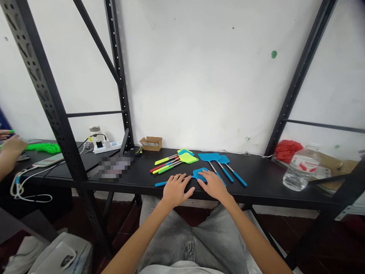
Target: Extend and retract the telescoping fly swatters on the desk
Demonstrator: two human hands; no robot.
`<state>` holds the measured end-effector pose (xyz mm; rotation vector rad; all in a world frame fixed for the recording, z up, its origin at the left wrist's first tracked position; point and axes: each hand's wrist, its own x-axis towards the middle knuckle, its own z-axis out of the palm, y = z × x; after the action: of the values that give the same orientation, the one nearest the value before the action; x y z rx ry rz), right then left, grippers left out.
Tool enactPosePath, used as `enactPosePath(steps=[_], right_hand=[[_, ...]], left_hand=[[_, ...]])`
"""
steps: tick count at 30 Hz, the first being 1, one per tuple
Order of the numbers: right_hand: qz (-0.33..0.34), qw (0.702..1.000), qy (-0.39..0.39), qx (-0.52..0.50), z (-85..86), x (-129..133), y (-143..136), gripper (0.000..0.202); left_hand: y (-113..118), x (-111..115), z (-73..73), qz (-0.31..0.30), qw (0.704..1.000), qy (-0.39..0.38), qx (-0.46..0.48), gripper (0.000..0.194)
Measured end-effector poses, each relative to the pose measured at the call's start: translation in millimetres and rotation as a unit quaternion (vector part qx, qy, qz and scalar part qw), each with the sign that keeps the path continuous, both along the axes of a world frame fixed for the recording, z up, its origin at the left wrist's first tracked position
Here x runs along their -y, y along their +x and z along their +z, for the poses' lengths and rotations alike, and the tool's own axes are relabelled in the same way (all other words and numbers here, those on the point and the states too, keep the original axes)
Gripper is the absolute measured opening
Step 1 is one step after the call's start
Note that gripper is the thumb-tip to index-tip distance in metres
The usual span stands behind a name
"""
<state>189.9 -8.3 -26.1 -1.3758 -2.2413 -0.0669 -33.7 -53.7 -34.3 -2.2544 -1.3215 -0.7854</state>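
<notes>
A blue fly swatter (196,174) lies along the front edge of the black bench (265,179). The left hand (176,190) rests palm-down across its shaft, fingers spread; the right hand (213,185) lies spread over its head. Bright-coloured swatters (188,158) and more blue swatters (209,156) lie towards the back edge.

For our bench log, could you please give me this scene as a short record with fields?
Left hand: spread over the middle of the nearest blue swatter
Right hand: fingers on that swatter's head
Left pile: mixed-colour swatters
Right group: three blue swatters
Behind: small cardboard box
Far right: water bottle, red bag
Surface: black tabletop
</notes>
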Motion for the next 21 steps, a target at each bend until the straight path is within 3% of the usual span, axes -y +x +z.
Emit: enactPosePath(steps=[21], right_hand=[[0.003, 1.0, -0.003, 0.005, 2.0, 1.0, 0.2, 0.055]], left_hand=[[0.5, -0.5, 0.1, 0.003, 1.0, -0.002, -0.006, 0.05]])
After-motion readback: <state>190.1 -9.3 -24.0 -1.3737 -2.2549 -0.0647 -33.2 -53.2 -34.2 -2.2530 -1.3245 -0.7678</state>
